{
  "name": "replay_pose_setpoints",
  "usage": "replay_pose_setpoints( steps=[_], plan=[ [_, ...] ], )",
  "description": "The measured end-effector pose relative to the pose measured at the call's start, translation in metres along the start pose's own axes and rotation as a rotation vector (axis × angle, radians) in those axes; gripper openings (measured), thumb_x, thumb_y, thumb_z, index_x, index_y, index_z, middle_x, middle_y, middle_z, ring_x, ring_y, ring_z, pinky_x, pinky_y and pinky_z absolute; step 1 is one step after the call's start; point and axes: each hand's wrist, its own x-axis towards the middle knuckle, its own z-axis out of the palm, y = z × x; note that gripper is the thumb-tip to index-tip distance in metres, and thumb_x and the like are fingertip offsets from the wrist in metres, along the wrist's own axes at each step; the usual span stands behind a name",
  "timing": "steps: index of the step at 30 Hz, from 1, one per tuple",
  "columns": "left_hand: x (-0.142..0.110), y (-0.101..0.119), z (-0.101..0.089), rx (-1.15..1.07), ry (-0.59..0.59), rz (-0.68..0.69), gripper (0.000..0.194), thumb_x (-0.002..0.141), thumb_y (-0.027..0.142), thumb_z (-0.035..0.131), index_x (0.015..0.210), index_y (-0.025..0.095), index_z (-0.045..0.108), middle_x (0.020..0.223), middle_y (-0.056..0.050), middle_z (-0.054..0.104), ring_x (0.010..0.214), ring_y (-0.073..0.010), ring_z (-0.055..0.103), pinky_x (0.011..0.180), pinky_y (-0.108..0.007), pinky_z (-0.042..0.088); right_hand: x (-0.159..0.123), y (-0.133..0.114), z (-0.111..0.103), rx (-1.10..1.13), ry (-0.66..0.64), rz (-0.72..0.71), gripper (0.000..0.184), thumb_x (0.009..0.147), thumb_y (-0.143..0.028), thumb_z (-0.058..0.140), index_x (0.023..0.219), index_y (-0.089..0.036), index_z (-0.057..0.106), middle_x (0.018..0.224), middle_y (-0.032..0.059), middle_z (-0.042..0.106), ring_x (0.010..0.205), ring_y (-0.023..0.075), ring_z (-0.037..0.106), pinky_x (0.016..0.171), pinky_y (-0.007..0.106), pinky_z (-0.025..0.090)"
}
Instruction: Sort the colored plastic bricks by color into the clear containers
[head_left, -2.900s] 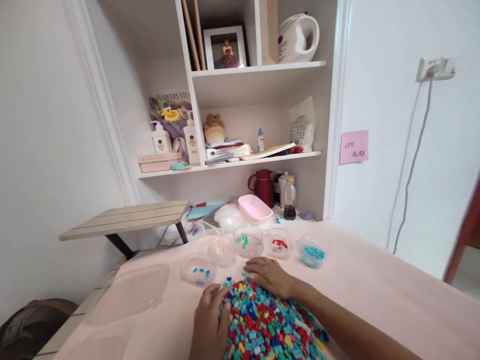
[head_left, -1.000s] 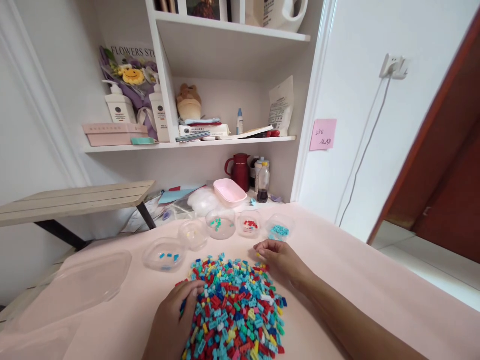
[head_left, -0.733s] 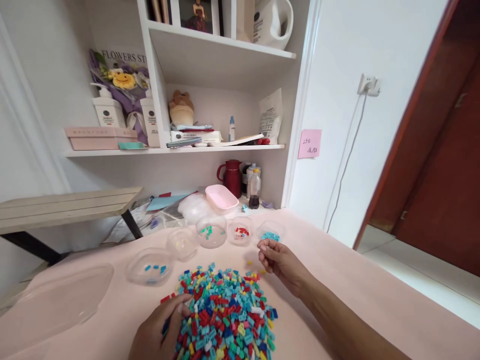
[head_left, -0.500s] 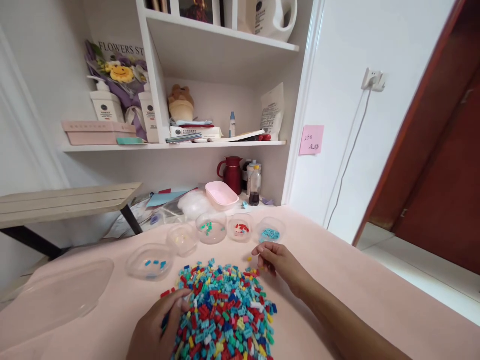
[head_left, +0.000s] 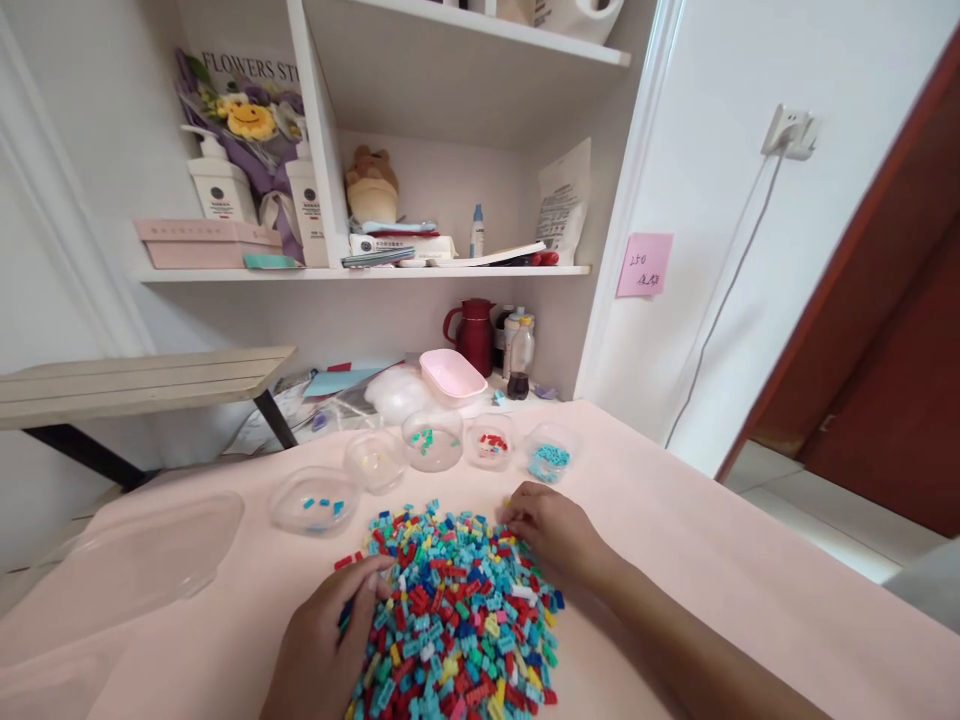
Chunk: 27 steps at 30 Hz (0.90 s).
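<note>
A heap of small toy building bricks in red, light blue, yellow, green and dark blue lies on a pink-covered table. At the heap's left edge rests my left hand, fingers curved and the thumb apart from them, bricks showing in the gap. My right hand is bent down at the heap's far right corner. Its fingers are curled together and their tips are mostly hidden; a yellow brick shows beside them. Beyond the heap stand clear tubs with blue, yellow, green, red and light blue bricks.
Clear lids or trays lie at the left. Behind the tubs are a pink basin, a red jug and a bottle of dark liquid. A slatted wooden stand is at the left, below a white shelf.
My right hand has come down from the tub of light blue bricks to the heap's far corner, its fingers now curled lower. My left hand stays at the heap's left edge. The view has shifted.
</note>
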Motion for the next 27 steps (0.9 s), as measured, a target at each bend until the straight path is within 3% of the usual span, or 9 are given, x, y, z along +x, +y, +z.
replay_pose_setpoints(
  steps=[5,8,10,15,20,23,27],
  plan=[
    [-0.001,0.004,0.000,-0.024,0.013,-0.033,0.032,0.086,0.044,0.048,0.098,0.027,0.072,0.079,0.002,0.075,0.076,-0.0152,0.070,0.070,-0.021,0.055,0.000,0.003,0.002,0.261,-0.010,0.065,0.011,0.074,-0.021,0.058,0.076,-0.021,0.069,0.086,0.0032,0.069,0.075,0.0182,0.062,0.067,0.028,0.046],
    [0.001,0.003,-0.001,-0.011,0.006,0.004,0.031,0.086,0.044,0.048,0.096,0.028,0.073,0.077,0.002,0.075,0.074,-0.0144,0.071,0.068,-0.019,0.056,-0.001,-0.004,-0.008,0.306,0.009,0.024,0.013,0.077,-0.027,0.057,0.077,-0.021,0.069,0.085,0.0034,0.069,0.073,0.0180,0.060,0.065,0.029,0.046],
    [0.002,0.000,-0.001,0.001,0.005,0.032,0.032,0.086,0.043,0.047,0.097,0.028,0.073,0.076,0.003,0.075,0.071,-0.0140,0.071,0.066,-0.018,0.056,0.001,-0.007,-0.020,0.268,0.107,-0.028,0.016,0.080,-0.031,0.056,0.080,-0.023,0.069,0.087,0.0040,0.068,0.075,0.0188,0.059,0.066,0.030,0.046],
    [0.003,-0.007,0.002,0.017,-0.004,0.040,0.030,0.085,0.043,0.049,0.097,0.028,0.072,0.078,0.003,0.075,0.074,-0.0139,0.072,0.067,-0.018,0.056,0.015,0.013,-0.052,0.147,0.535,-0.019,0.025,0.085,-0.038,0.051,0.096,-0.023,0.069,0.097,0.0073,0.064,0.076,0.0196,0.059,0.070,0.034,0.046],
    [0.003,-0.006,0.002,0.019,-0.009,0.030,0.032,0.085,0.044,0.048,0.098,0.029,0.072,0.076,0.003,0.075,0.072,-0.0141,0.072,0.067,-0.018,0.056,0.015,0.040,-0.063,0.265,0.663,0.103,0.040,0.083,-0.040,0.053,0.120,-0.025,0.058,0.114,0.0075,0.061,0.086,0.0208,0.063,0.076,0.037,0.048],
    [0.003,-0.003,0.001,0.021,-0.024,0.012,0.032,0.085,0.044,0.048,0.099,0.028,0.072,0.078,0.002,0.075,0.074,-0.0145,0.071,0.068,-0.019,0.056,0.008,0.038,-0.060,0.400,0.657,0.169,0.038,0.085,-0.040,0.051,0.117,-0.023,0.060,0.103,0.0069,0.065,0.083,0.0209,0.065,0.074,0.035,0.049],
    [0.001,0.002,-0.001,-0.006,-0.049,-0.022,0.033,0.087,0.044,0.046,0.100,0.027,0.071,0.079,0.002,0.074,0.076,-0.0147,0.070,0.071,-0.020,0.055,0.000,0.020,-0.046,0.443,0.438,0.153,0.030,0.085,-0.039,0.051,0.103,-0.021,0.066,0.085,0.0052,0.068,0.076,0.0201,0.064,0.072,0.034,0.049]
  ],
)
